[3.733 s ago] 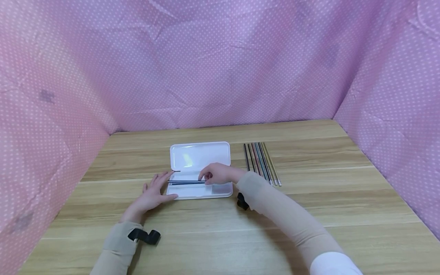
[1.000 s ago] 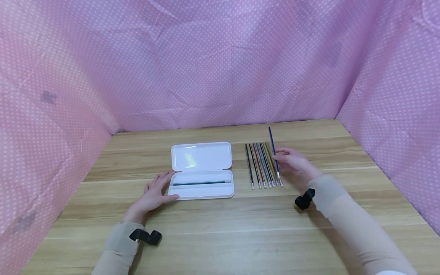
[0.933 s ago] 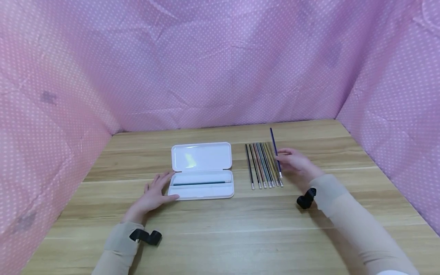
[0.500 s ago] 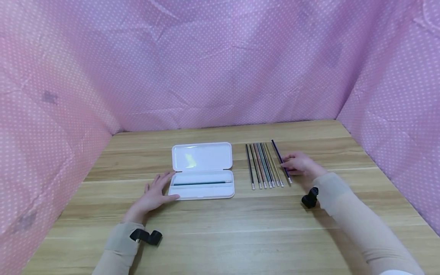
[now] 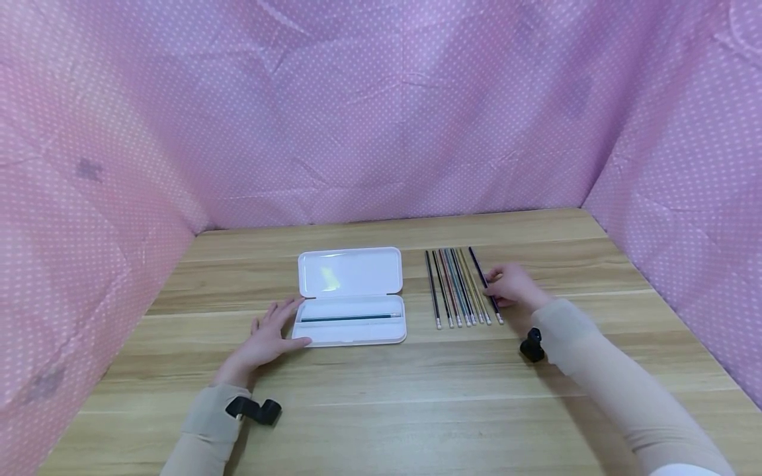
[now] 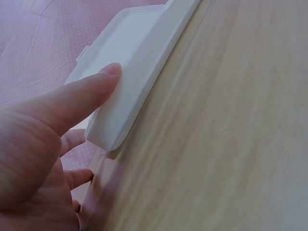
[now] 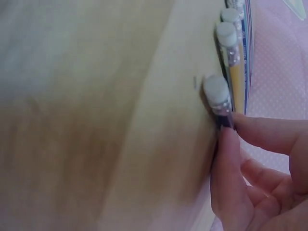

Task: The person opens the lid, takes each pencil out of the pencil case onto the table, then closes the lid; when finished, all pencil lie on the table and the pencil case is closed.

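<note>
An open white pencil case (image 5: 351,334) lies on the table, its lid (image 5: 357,272) folded back. Inside it rests one dark green pencil (image 5: 351,318). My left hand (image 5: 264,340) stays at the case's left end with fingers spread, and in the left wrist view its thumb presses the side of the case (image 6: 139,67). To the right, several pencils (image 5: 449,285) lie side by side, eraser ends toward me. My right hand (image 5: 516,285) pinches a dark blue pencil (image 5: 477,264) at the row's right end; its white eraser (image 7: 216,90) shows in the right wrist view.
The wooden table (image 5: 387,403) is enclosed at the back and sides by a pink dotted cloth (image 5: 381,119). Black wrist cameras (image 5: 262,411) are strapped to both forearms.
My right hand moved from the case to the pencil row, carried the blue pencil to the row's right side and lowered it onto the table, then shifted it slightly left. My left hand barely moved.
</note>
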Demonstrator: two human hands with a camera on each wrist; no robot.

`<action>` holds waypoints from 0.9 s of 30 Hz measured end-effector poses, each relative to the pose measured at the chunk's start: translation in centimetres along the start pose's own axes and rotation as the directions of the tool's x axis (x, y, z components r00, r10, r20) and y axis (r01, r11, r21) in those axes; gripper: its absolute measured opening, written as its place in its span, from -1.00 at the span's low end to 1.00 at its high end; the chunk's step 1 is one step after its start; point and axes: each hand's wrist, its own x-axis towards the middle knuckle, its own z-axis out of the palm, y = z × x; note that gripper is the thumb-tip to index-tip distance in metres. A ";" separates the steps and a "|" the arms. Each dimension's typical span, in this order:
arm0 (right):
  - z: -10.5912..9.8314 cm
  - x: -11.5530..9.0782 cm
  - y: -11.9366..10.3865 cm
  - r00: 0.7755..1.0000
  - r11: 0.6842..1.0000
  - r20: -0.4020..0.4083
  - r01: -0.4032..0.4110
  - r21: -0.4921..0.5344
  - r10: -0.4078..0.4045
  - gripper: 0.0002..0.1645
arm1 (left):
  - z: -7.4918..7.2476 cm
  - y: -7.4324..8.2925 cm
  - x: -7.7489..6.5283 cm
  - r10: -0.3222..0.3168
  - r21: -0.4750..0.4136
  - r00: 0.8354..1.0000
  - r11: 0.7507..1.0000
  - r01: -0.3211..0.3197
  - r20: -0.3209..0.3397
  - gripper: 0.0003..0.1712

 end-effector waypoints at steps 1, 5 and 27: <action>0.0 0.0 0.0 1.000 1.000 -0.003 -0.002 -0.003 0.002 -0.61 | 0.0 0.0 0.0 0.002 -0.003 1.000 1.000 -0.002 0.002 0.02; 0.1 0.1 0.0 1.000 1.000 -0.006 -0.004 -0.022 0.003 -0.61 | 0.0 0.1 0.0 -0.001 -0.007 1.000 1.000 0.001 0.003 0.02; 0.3 0.1 -0.4 0.999 0.999 0.022 -0.032 -0.007 0.032 -0.59 | -0.1 -0.1 0.0 -0.010 -0.014 1.000 1.000 0.010 0.006 0.02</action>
